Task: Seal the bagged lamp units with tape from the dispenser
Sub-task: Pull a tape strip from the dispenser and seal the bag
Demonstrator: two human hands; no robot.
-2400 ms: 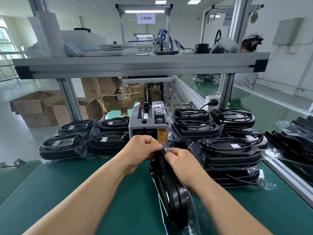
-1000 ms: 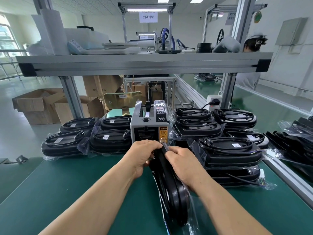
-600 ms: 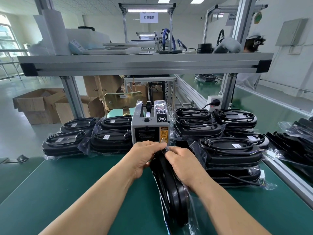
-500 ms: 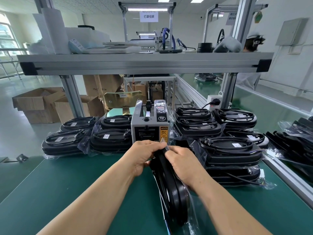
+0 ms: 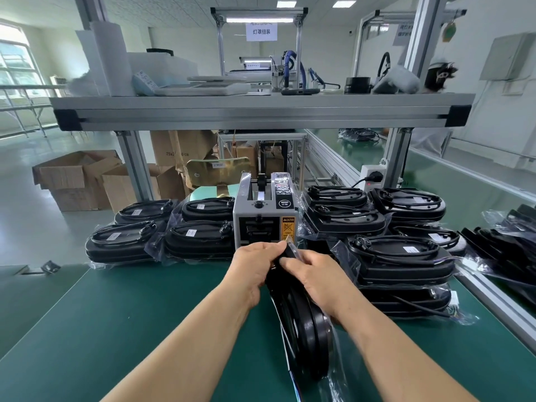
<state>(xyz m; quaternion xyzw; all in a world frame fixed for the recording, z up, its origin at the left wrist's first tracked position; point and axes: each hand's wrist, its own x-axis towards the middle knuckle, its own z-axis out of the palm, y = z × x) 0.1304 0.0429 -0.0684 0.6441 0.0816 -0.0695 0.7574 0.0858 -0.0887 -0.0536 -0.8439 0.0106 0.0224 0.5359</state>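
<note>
I have the bagged lamp unit (image 5: 301, 329) standing on edge on the green mat (image 5: 116, 329), just in front of the tape dispenser (image 5: 264, 219), with my left hand (image 5: 255, 265) and right hand (image 5: 316, 274) both pinching the bag's folded top. The shell looks stiff and fairly light but the film slack and slippery, so I judge the top rim, through the gathered plastic, the surest hold.

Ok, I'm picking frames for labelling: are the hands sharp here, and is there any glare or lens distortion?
Head view: left hand and right hand on the black bagged lamp unit look fairly sharp; its clear bag glints; the grey aluminium shelf beam bows from the wide lens; the left window is washed out.
</note>
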